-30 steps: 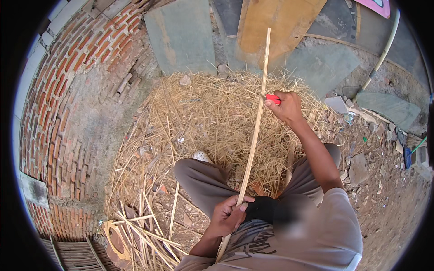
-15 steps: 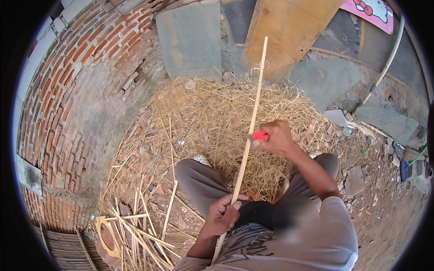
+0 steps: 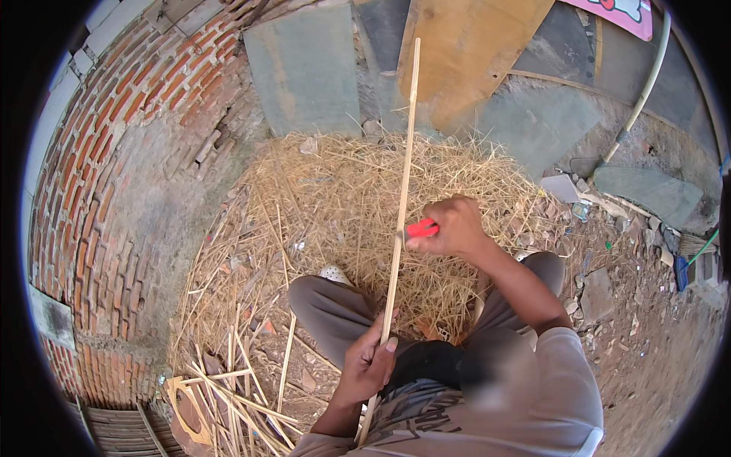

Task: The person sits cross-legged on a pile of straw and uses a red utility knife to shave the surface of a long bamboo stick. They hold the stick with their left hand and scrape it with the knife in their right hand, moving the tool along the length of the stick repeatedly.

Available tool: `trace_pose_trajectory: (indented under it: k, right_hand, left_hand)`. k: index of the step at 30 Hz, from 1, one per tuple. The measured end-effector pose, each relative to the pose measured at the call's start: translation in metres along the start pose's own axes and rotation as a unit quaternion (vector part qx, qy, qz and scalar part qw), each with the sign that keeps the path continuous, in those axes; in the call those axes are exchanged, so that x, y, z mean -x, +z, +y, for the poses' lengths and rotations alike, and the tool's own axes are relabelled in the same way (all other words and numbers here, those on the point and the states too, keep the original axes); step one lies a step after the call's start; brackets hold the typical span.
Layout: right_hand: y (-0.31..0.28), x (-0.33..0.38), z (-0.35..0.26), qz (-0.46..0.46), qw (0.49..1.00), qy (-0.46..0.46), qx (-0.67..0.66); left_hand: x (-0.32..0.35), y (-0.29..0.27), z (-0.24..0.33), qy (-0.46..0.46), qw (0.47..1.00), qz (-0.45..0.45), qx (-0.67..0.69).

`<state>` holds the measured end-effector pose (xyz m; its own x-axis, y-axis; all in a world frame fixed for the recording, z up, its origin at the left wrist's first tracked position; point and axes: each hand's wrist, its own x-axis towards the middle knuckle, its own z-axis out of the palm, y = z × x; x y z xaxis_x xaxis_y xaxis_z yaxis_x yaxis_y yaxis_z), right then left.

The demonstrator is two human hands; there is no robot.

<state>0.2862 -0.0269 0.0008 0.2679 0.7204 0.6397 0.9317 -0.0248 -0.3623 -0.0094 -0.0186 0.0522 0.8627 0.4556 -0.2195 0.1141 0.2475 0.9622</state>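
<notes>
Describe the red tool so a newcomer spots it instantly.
Find the wide heap of pale shavings in the middle of the view. Over it, the right hand holds the red tool at a long pale strip. Its bright red sets it apart from the straw-coloured strip and shavings.

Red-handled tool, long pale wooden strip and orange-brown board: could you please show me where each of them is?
Red-handled tool [image 3: 422, 228], head view: on its red handle.
Long pale wooden strip [image 3: 404, 190], head view: on its middle stretch.
Orange-brown board [image 3: 468, 57], head view: on its broad face.
</notes>
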Motion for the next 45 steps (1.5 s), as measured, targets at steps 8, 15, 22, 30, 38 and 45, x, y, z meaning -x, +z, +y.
trace_pose_trajectory:
  k: [8,15,22,30,38,45]
  right_hand:
    - [0.0,0.004,0.012,-0.019,0.999,0.016,0.028]
    - [-0.002,-0.005,0.022,-0.008,0.996,0.094,-0.002]
    - [0.003,0.001,0.029,-0.019,0.995,0.095,-0.012]
    - [0.001,0.004,-0.006,0.0,0.998,-0.054,-0.033]
    - [-0.001,-0.007,0.033,0.038,0.998,0.053,0.026]
    - [-0.002,-0.011,0.051,0.019,0.993,0.115,0.032]
  left_hand:
    - [0.008,0.001,-0.007,-0.005,1.0,0.015,0.0]
    - [0.014,0.002,0.001,-0.011,0.999,0.0,-0.041]
    - [0.01,0.004,0.0,-0.021,1.0,-0.012,0.001]
    - [0.003,0.0,0.001,0.003,0.996,0.003,0.088]
    - [0.002,0.002,-0.004,-0.011,0.997,-0.007,0.077]
    - [0.007,0.006,-0.008,-0.021,0.994,-0.026,0.101]
